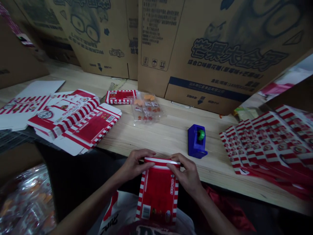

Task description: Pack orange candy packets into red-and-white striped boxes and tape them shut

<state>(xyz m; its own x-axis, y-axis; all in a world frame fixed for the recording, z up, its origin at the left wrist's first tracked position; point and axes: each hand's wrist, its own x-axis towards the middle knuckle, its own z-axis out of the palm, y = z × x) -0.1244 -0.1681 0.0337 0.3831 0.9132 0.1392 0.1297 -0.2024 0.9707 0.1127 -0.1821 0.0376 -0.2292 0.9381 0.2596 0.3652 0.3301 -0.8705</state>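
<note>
A red-and-white striped cardboard carton hangs just off the pale wooden bench, its top edge pinched by the left hand and right hand; a loose pinch could let it slip and crease

Left hand: grips the top edge of a red-and-white striped carton at its left corner.
Right hand: holds the same edge at its right corner.
Tabletop: pale wood, with a blue tape dispenser nearest the right hand.
Farther left: a clear bag of orange snacks and flat printed carton blanks.
Right: overlapping striped blanks.
Behind: cardboard shipping boxes.
</note>
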